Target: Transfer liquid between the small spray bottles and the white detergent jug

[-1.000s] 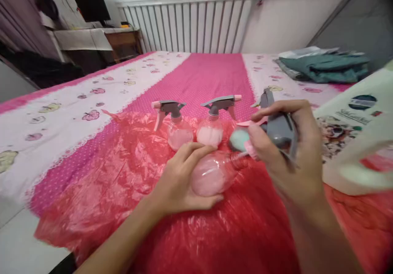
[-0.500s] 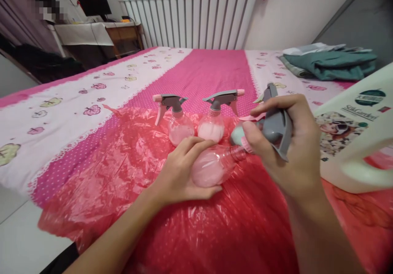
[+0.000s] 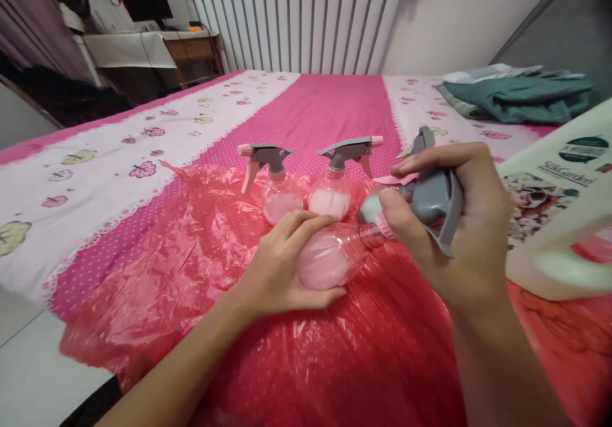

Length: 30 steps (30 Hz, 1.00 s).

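My left hand (image 3: 280,267) wraps round a small clear bottle (image 3: 329,258) with pink liquid, tilted on its side over a red plastic sheet (image 3: 191,255). My right hand (image 3: 454,223) grips a grey spray head (image 3: 433,197) with a pink trigger, its pink collar right at the bottle's neck. Two more small bottles stand upright just behind, both fitted with grey spray heads: one on the left (image 3: 277,188) and one on the right (image 3: 335,188).
A large white jug (image 3: 559,204) with a printed label stands at the right. The red sheet lies on a pink-and-white bedspread (image 3: 310,105). Folded green cloth (image 3: 516,95) lies at the far right. A white radiator (image 3: 301,28) runs along the back wall.
Both hands stay on the bottle and spray head; the head has turned a little at the neck. The camera has tipped slightly, so the scene sits a little higher.
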Tool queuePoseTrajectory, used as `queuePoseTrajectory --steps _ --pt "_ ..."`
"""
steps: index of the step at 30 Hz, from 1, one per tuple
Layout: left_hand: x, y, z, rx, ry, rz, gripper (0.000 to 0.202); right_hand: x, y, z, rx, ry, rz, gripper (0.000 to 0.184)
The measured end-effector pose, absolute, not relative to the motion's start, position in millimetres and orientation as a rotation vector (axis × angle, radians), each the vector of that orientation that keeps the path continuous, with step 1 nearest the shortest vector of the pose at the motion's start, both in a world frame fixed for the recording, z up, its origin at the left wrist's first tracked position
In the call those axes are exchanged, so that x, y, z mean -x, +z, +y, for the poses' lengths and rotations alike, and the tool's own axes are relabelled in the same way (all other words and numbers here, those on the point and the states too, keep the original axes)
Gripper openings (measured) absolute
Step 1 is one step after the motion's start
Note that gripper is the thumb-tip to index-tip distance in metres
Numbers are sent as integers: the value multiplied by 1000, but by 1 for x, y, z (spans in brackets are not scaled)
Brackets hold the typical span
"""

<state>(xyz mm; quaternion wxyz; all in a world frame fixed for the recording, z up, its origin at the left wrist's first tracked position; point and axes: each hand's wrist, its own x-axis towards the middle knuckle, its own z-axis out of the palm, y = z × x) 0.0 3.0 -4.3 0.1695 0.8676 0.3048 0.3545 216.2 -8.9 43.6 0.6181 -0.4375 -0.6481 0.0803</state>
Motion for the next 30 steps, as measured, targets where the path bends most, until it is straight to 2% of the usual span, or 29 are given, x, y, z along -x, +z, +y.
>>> queuePoseTrajectory --steps 10,14,19,23,26,30 --pt "1 -7 4 -2472 991 874 80 -218 43 -6 1005 246 -1492 20" --pt "0 -6 4 -2473 1004 870 79 -218 42 -6 1025 235 -1478 24" --pt "0 -6 4 -2470 1003 876 79 -219 37 -3 1021 312 -1474 18" --pt "0 -6 5 -2460 1003 889 79 -217 36 -4 1050 291 -1476 25" --pt "0 -7 4 -2454 998 881 80 -216 36 -4 1009 341 -1481 19" --pt "0 -7 4 -2447 997 896 80 -216 36 -4 1028 307 -1455 28"
